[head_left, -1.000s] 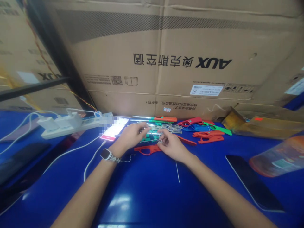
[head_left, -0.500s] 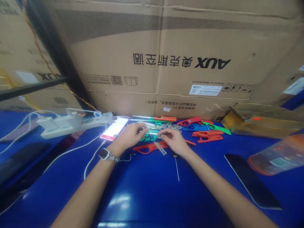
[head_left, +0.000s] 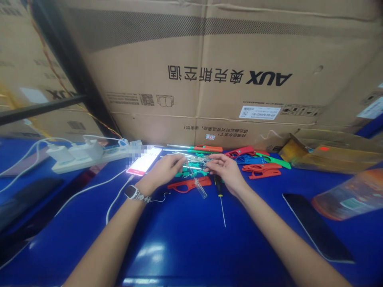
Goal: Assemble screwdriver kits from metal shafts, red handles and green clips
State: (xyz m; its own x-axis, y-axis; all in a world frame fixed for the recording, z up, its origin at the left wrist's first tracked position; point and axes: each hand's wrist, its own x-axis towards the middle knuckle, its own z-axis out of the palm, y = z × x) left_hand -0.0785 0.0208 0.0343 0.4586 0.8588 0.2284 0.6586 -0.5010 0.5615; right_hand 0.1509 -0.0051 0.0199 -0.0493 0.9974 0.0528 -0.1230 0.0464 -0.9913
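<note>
**Our left hand point(head_left: 166, 169) and right hand point(head_left: 227, 171) face each other over loose parts**

We have both hands toward the back edge of the blue worktop point(head_left: 179, 247). Our left thumb and fingertips are drawn together, but we cannot tell what they pinch. Our right fingers are bent, their tips close to the thumb beside small clear parts; whether they grip one we cannot tell. A clear plastic piece point(head_left: 201, 190) slants toward the near edge in the space between our hands, overlapping a red handle shell point(head_left: 187, 184) in our view. Green pieces point(head_left: 194, 174) lie behind it. Just below our right hand, a black-and-yellow screwdriver point(head_left: 220, 189) points its tip toward the near edge. An orange handle point(head_left: 209, 148) lies along the back edge, and a blue handle point(head_left: 251, 160) sits to its right. We see a lit smartphone point(head_left: 145, 161) near our left hand, and a dark phone point(head_left: 317, 227) toward the near right corner.
</note>
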